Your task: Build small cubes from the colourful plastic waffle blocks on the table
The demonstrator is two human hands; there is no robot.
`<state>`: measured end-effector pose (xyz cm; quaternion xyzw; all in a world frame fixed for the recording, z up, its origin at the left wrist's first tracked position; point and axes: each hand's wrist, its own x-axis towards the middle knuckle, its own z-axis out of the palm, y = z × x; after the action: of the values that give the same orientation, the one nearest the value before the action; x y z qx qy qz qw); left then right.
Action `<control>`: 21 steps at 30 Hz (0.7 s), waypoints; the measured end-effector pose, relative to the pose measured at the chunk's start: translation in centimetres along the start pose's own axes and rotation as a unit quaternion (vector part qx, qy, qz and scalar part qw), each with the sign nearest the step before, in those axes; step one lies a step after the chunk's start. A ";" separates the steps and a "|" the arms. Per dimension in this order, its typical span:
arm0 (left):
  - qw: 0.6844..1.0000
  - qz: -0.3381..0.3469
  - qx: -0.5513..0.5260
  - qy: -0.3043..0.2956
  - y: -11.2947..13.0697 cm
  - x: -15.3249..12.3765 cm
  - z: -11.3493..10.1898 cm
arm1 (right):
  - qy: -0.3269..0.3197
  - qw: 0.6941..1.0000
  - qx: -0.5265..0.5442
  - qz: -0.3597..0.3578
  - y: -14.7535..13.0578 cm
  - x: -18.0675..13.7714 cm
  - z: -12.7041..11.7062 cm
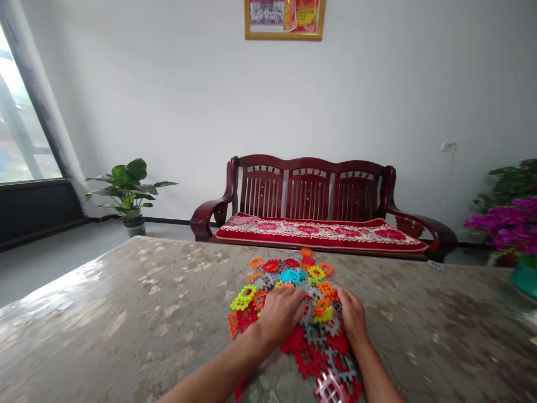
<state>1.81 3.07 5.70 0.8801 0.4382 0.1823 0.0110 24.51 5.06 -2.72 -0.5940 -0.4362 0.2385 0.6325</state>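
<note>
Plastic pieces [315,336] lie in a loose, overlapping pile on the tabletop [159,313], reaching from near its far edge toward the person. They are flat, with notched, toothed rims, and many have windows or grids cut through them. Red, grey, orange and yellow-green are mixed throughout. A bright blue piece [292,276] shows near the far end, a yellow-green piece [243,298] sits on the side toward the left edge, and a pale pinkish piece [329,386] with a barred opening lies closest to the person.

The left hand [282,313] rests palm down over the middle of the pile; its fingertips are partly hidden, so I cannot tell whether they grip anything. The right hand [351,313] is at the pile's right side, its fingers curved in beside an orange piece [326,289]; whether they clamp it I cannot tell.

The tabletop is grey-brown with pale blotches. Beyond its far edge stands a dark red wooden sofa [308,193] with a red patterned cover [319,230]. A potted plant [130,190] stands past the far left corner; purple flowers [509,224] rise from a teal pot [526,280] on the right.
</note>
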 end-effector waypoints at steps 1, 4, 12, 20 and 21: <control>0.999 -0.041 -0.006 0.000 -0.6 0.8 -0.3 | 0.000 1.000 -0.002 -0.002 0.0 0.0 0.0; 0.991 -0.131 -0.011 -0.003 -2.8 2.6 -0.9 | -0.001 1.000 -0.004 -0.009 -0.1 -0.1 -0.1; 0.983 -0.172 -0.048 0.031 -8.3 -0.6 -1.0 | -0.039 0.994 -0.096 -0.035 -0.5 2.0 -1.2; 0.997 -0.037 0.071 -0.006 -10.0 -13.2 2.3 | -0.147 0.916 -0.363 -0.082 0.0 9.1 2.8; 0.994 -0.034 0.105 0.020 -10.1 -14.3 3.2 | -0.165 0.899 -0.397 -0.086 0.0 9.9 3.8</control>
<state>-12.73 -1.35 -3.50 0.8575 0.4843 0.1521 -0.0836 26.36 15.21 -0.35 -0.7083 -0.6421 0.0852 0.2806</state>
